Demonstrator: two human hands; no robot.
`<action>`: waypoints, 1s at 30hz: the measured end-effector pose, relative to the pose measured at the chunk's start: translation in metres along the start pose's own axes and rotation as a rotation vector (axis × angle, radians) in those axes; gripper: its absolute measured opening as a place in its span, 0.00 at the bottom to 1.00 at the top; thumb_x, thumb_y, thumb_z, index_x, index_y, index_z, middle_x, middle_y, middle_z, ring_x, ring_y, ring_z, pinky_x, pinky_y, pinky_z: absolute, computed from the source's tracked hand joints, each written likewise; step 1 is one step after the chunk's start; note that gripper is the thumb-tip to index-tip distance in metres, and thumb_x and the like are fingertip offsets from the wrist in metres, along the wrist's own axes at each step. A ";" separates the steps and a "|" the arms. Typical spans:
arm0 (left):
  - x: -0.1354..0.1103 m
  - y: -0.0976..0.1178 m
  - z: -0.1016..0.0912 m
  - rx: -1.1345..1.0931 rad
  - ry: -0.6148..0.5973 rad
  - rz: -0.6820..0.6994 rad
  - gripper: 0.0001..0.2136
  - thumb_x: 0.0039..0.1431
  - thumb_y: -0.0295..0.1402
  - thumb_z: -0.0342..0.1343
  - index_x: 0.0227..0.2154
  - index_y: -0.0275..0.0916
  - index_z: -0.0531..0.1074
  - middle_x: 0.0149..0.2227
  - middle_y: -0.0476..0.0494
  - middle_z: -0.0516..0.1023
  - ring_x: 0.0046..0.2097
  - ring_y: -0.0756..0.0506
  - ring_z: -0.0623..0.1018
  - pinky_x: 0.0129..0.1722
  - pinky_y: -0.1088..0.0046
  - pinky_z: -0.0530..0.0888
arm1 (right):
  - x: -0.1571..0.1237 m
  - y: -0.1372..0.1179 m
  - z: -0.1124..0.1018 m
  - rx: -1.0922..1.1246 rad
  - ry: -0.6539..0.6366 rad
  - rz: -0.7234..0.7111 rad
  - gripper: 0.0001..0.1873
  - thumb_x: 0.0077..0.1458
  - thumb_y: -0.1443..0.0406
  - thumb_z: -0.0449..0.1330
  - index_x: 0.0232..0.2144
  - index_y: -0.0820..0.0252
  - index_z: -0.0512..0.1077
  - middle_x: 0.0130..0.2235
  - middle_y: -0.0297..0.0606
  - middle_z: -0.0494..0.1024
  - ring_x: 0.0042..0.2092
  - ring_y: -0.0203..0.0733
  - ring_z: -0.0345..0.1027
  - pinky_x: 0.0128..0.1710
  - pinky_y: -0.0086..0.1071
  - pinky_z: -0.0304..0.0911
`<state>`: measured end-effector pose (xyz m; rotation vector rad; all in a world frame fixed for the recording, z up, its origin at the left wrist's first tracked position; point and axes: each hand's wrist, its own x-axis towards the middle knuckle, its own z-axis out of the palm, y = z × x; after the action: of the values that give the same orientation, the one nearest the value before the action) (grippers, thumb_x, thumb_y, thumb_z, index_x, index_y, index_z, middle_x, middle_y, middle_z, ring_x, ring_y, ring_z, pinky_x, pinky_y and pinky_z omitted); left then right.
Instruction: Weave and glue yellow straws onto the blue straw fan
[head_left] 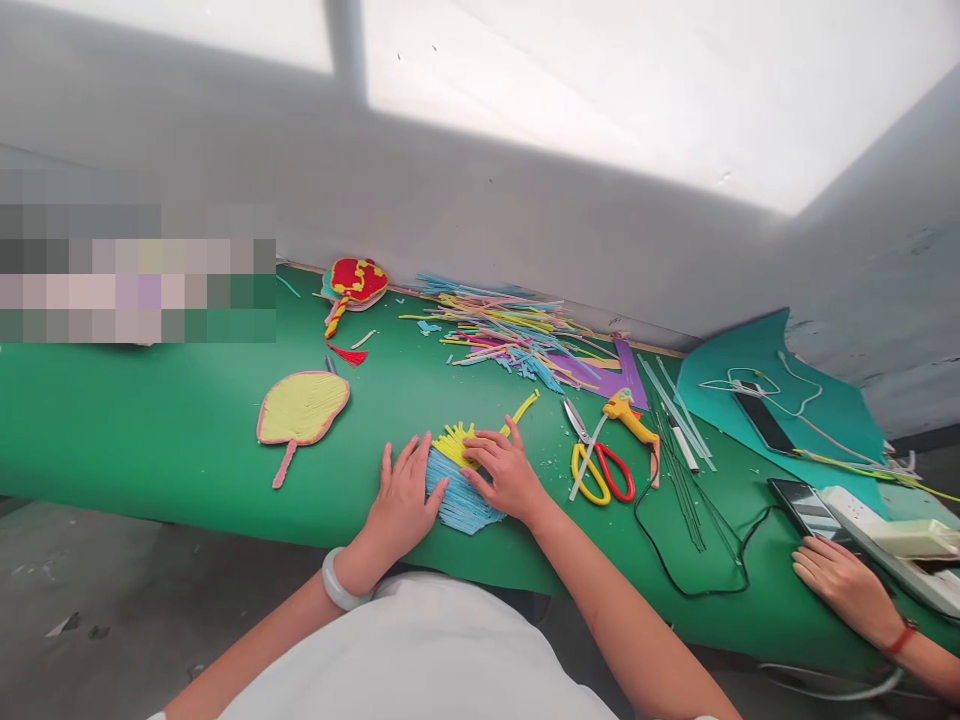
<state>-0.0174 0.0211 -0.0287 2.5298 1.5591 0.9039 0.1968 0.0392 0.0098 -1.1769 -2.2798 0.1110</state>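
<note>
Just in front of me on the green table lies a fan-shaped piece [463, 500] made of fuzzy strips laid side by side, blue below and yellow above. A yellow twisted stem [527, 405] sticks out at its upper right. My left hand [405, 497] rests flat along the piece's left edge, fingers apart and thumb on the blue strips. My right hand [511, 472] lies over the right side, its fingers spread and slightly bent, fingertips touching the yellow strips [454, 442]. Part of the piece is hidden under that hand.
A yellow leaf-shaped fan [304, 408] lies left, a red fan [358, 283] behind it. Loose strips [510, 325] are heaped at the back. Scissors [604, 472], a glue gun [631, 415] and its cord are right. Another person's hand [844, 590] touches a phone [810, 510].
</note>
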 end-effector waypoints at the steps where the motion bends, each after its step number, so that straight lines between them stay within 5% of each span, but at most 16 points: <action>1: 0.000 0.000 0.000 -0.005 -0.002 0.000 0.33 0.72 0.41 0.42 0.71 0.37 0.35 0.65 0.32 0.67 0.66 0.35 0.66 0.67 0.41 0.54 | 0.000 -0.001 0.001 -0.002 0.002 0.008 0.08 0.64 0.59 0.60 0.43 0.53 0.75 0.49 0.37 0.82 0.57 0.49 0.69 0.70 0.63 0.27; 18: 0.001 0.003 -0.005 -0.016 -0.004 -0.012 0.33 0.71 0.40 0.45 0.71 0.38 0.37 0.67 0.32 0.64 0.69 0.36 0.61 0.68 0.42 0.51 | -0.003 0.000 0.006 -0.017 0.046 0.006 0.13 0.60 0.55 0.63 0.45 0.53 0.74 0.51 0.40 0.80 0.57 0.49 0.69 0.70 0.62 0.30; 30: 0.002 -0.001 -0.003 -0.004 0.001 0.019 0.31 0.71 0.40 0.44 0.71 0.39 0.40 0.67 0.33 0.62 0.70 0.36 0.60 0.68 0.42 0.52 | -0.007 0.020 0.002 -0.104 0.306 0.165 0.12 0.69 0.65 0.50 0.40 0.53 0.74 0.40 0.36 0.80 0.47 0.43 0.72 0.68 0.54 0.46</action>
<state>-0.0189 0.0218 -0.0254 2.5460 1.5353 0.9092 0.2137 0.0466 -0.0014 -1.3346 -1.9410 -0.1193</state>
